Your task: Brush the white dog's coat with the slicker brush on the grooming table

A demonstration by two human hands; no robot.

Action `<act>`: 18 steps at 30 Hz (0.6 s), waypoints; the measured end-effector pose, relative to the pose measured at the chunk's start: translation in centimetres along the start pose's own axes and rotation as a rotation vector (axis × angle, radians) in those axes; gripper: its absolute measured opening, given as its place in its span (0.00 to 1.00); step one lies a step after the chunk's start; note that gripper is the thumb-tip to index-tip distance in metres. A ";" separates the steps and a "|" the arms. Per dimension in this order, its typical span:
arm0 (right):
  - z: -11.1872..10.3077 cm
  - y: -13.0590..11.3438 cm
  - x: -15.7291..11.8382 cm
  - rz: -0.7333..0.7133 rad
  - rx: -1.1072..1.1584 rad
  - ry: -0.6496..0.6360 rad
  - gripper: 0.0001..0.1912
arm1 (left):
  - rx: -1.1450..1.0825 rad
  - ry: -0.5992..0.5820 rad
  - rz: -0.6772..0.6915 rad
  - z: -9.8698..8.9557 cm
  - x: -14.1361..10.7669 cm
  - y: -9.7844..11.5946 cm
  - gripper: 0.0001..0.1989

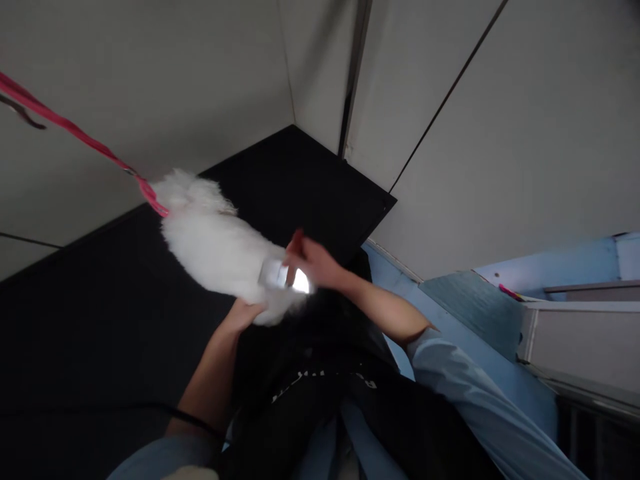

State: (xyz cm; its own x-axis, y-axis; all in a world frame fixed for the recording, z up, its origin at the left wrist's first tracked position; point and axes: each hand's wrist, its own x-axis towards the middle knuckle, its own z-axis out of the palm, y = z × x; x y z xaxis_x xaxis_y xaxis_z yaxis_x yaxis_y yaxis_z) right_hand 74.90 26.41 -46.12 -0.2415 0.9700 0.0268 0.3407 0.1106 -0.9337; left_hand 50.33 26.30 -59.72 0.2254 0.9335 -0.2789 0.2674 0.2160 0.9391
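Observation:
A white fluffy dog [215, 250] stands on the black table, its head end toward the far left and its rear toward me. My left hand [246, 315] is closed against the dog's near hind end, its fingertips partly hidden by fur. Over the rump, my right hand [317, 262] grips a pale, shiny rectangular tool [273, 273]. Motion blur and a bright glare hide the tool's exact kind; its flat face is at the fur. A pink leash [95, 141] runs from the dog's neck up to the left.
The black tabletop [290, 187] reaches into a corner of grey wall panels [210, 73]. On the right are a white cabinet or ledge [580, 340] and blue floor [393, 270]. A dark cord [165, 408] crosses near my left forearm. I wear a black apron [340, 400].

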 end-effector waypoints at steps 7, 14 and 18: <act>0.6 -0.3 -0.3 -0.021 0.002 -0.060 0.09 | -0.076 0.006 -0.053 0.1 -0.6 -0.9 0.33; 0.8 -0.5 -0.2 -0.014 0.011 -0.015 0.09 | -0.043 -0.079 -0.027 -0.5 -1.1 -0.7 0.32; 0.3 -0.3 0.4 0.047 0.051 0.246 0.08 | 0.045 -0.026 0.062 0.0 -1.4 0.1 0.39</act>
State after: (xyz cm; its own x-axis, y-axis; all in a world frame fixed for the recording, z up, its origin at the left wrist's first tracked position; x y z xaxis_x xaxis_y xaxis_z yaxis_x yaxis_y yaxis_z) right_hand 74.41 26.74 -45.94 0.0042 0.9980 0.0633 0.2987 0.0592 -0.9525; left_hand 50.07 24.96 -59.21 0.2673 0.9366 -0.2267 0.2937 0.1448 0.9449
